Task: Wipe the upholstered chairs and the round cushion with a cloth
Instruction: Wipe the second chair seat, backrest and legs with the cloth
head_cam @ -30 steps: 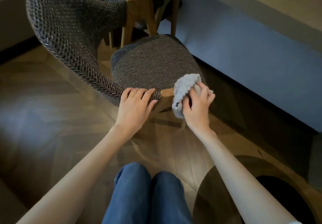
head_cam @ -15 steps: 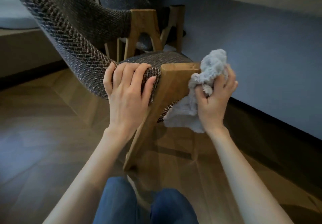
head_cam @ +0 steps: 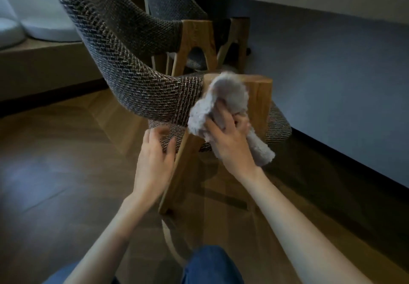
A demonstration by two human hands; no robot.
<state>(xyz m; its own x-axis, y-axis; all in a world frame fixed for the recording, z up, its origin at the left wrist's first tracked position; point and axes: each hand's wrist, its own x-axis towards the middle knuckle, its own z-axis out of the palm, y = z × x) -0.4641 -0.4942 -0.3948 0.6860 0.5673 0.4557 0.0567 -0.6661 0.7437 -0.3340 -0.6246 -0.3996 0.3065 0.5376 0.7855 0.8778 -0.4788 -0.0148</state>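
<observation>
R hand (head_cam: 230, 144) grips cloth (head_cam: 225, 95) on wood leg (head_cam: 259, 100) of chair (head_cam: 132, 80); L hand (head_cam: 155, 157) touches seat edge (head_cam: 169, 134).

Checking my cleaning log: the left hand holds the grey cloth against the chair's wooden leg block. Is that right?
No. The head view shows the right hand holding the grey cloth against the chair's wooden leg block; the left hand is by the seat edge, without the cloth.

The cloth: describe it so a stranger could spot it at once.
Find the big woven chair in the middle, then its wooden leg at the near corner. The right hand holds the cloth against it. It alone is pale grey and fluffy.
</observation>
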